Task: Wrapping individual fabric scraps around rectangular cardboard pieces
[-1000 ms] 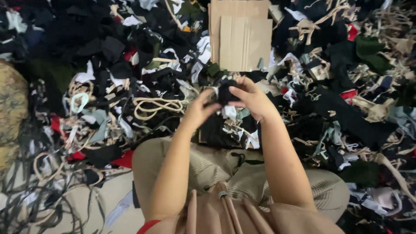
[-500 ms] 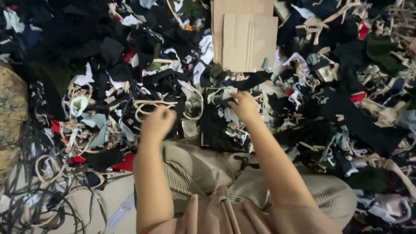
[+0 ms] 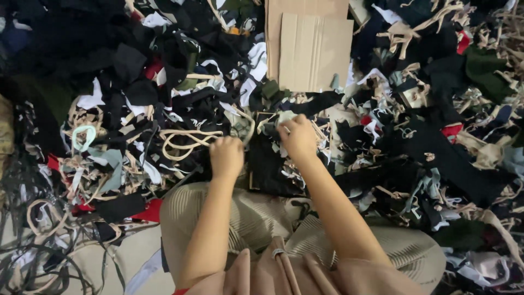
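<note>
A seated person sorts through a floor-wide heap of fabric scraps.
Left hand (image 3: pixel 226 157) is fisted over black cloth (image 3: pixel 273 164) by the knees; right hand (image 3: pixel 297 135) pinches a pale scrap (image 3: pixel 284 117) just beyond, hands apart.

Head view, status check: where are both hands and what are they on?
Left hand fisted in dark scraps by the beige cord loop. Right hand pinching a pale scrap above the black fabric piece. Cardboard sheet beyond, untouched.
</note>
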